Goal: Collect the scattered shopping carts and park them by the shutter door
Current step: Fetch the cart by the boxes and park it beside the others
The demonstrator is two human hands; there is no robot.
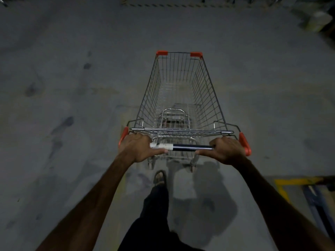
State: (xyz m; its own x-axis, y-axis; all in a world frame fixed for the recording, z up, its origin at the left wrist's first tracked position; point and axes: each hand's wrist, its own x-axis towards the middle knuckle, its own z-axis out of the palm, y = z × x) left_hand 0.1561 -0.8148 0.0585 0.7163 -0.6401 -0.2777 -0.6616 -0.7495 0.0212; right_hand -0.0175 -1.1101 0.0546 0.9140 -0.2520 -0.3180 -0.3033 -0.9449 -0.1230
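Observation:
A wire shopping cart (206, 91) with orange corner caps stands right in front of me on the grey floor, its basket empty. My left hand (137, 148) grips the left end of the cart's handle bar (188, 147), over a white taped stretch. My right hand (227, 150) grips the bar's right end beside the orange end cap. Both arms reach straight out. No other cart and no shutter door show clearly in the view.
Stained concrete floor (72, 105) spreads left and ahead. A black-and-yellow striped line (163, 4) crosses the far top. Yellow floor marking (282, 185) and a blue metal frame (315, 201) lie at the lower right. Blurred objects (319, 20) sit top right. My sandalled foot (159, 177) steps behind the cart.

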